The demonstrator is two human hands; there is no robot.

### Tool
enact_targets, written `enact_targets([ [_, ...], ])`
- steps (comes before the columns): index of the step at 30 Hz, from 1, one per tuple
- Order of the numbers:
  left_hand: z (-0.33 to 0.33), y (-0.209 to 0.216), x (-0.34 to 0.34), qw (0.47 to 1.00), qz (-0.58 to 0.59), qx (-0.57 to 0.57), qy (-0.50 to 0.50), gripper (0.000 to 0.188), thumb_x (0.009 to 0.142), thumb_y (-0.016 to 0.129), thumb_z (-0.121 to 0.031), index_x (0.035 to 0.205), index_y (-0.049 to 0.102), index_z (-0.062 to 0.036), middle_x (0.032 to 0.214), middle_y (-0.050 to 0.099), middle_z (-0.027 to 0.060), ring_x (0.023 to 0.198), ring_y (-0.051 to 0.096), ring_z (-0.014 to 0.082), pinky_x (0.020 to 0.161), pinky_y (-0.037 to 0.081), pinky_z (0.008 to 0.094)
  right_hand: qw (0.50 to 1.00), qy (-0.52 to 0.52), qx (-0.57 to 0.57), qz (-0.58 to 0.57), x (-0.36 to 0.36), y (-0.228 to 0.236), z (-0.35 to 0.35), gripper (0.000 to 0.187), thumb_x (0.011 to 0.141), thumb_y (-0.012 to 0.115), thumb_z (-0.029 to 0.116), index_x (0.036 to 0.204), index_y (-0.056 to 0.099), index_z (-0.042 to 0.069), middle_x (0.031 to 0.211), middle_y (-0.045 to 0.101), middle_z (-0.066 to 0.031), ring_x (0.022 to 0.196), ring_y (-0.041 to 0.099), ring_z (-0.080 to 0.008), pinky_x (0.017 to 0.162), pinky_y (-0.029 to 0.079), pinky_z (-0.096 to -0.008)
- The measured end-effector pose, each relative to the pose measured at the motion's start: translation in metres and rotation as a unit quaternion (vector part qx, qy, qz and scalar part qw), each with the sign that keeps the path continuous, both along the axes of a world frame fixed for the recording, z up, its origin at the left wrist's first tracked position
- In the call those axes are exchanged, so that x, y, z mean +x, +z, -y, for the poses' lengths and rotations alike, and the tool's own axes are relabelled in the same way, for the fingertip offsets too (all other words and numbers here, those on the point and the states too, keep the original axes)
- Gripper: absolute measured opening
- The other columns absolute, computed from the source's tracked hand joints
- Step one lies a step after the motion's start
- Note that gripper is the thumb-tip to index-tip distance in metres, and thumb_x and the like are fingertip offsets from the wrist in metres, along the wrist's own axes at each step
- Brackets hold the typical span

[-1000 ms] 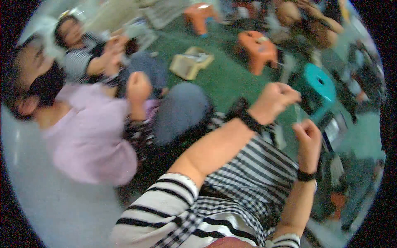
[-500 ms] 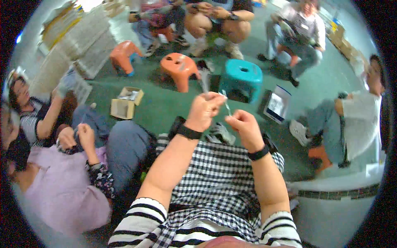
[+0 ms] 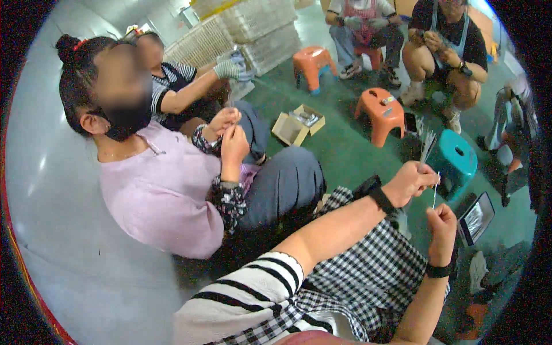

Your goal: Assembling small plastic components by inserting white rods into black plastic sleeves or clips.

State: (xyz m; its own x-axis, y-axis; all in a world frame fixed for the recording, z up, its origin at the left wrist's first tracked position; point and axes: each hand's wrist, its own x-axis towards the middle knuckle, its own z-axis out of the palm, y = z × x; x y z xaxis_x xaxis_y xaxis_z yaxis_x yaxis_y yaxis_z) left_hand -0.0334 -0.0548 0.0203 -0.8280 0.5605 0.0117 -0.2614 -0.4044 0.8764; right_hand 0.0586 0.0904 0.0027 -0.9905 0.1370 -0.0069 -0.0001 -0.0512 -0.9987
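Observation:
My left hand (image 3: 409, 184) is closed round a bundle of thin pale strips (image 3: 426, 146), whose free ends fan out above the fist. From its fingertips a single thin white strip (image 3: 436, 194) runs down to my right hand (image 3: 441, 227). Thumb and forefinger of the right hand pinch the strip's lower end. Its exact kind is too small to make out. Both hands are held in the air over my black-and-white checked apron (image 3: 374, 259), with a dark band on each wrist.
Close on my left sits a person in lilac (image 3: 155, 190), another beyond. An open cardboard box (image 3: 290, 131), orange stools (image 3: 380, 115), a teal stool (image 3: 454, 158) and a white box (image 3: 477, 218) stand on the green floor. Stacked crates (image 3: 259, 40) are behind; people sit opposite.
My view has swung to the left, so the stools, boxes and my hands appear farther right. Both hands still hold the thin strip between them.

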Motion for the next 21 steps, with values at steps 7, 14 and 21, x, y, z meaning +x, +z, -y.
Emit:
enact_targets([
  [7, -0.016, -0.012, 0.017, 1.0, -0.008, 0.006, -0.003, 0.014, 0.076, 0.067, -0.02, 0.078, 0.061, -0.0073, 0.063, 0.05, -0.0057, 0.05, 0.038, 0.0017, 0.042, 0.025, 0.0172, 0.965, -0.08, 0.248, -0.034, 0.025, -0.007, -0.012, 0.021, 0.079, 0.063, 0.012, 0.066, 0.049, 0.004, 0.061, 0.047, 0.0033, 0.058, 0.04, -0.0056, 0.053, 0.034, -0.0215],
  [14, -0.007, -0.001, -0.005, 0.999, -0.032, 0.012, 0.038, 0.011, 0.08, 0.064, -0.018, 0.08, 0.064, -0.007, 0.067, 0.055, -0.004, 0.048, 0.038, 0.0016, 0.043, 0.028, 0.0168, 0.998, 0.036, -0.041, 0.01, 0.006, 0.013, -0.006, 0.024, 0.091, 0.05, 0.024, 0.08, 0.056, 0.003, 0.072, 0.053, 0.0009, 0.064, 0.047, -0.008, 0.06, 0.038, -0.0223],
  [21, -0.022, -0.006, -0.012, 0.998, 0.016, 0.054, -0.007, 0.01, 0.077, 0.069, -0.01, 0.076, 0.063, -0.0026, 0.067, 0.054, -0.0015, 0.049, 0.038, 0.0013, 0.041, 0.024, 0.0164, 0.981, 0.067, -0.176, 0.045, 0.008, -0.002, -0.015, 0.018, 0.09, 0.054, 0.021, 0.081, 0.057, 0.005, 0.073, 0.056, 0.0015, 0.065, 0.051, -0.0067, 0.062, 0.041, -0.0206],
])
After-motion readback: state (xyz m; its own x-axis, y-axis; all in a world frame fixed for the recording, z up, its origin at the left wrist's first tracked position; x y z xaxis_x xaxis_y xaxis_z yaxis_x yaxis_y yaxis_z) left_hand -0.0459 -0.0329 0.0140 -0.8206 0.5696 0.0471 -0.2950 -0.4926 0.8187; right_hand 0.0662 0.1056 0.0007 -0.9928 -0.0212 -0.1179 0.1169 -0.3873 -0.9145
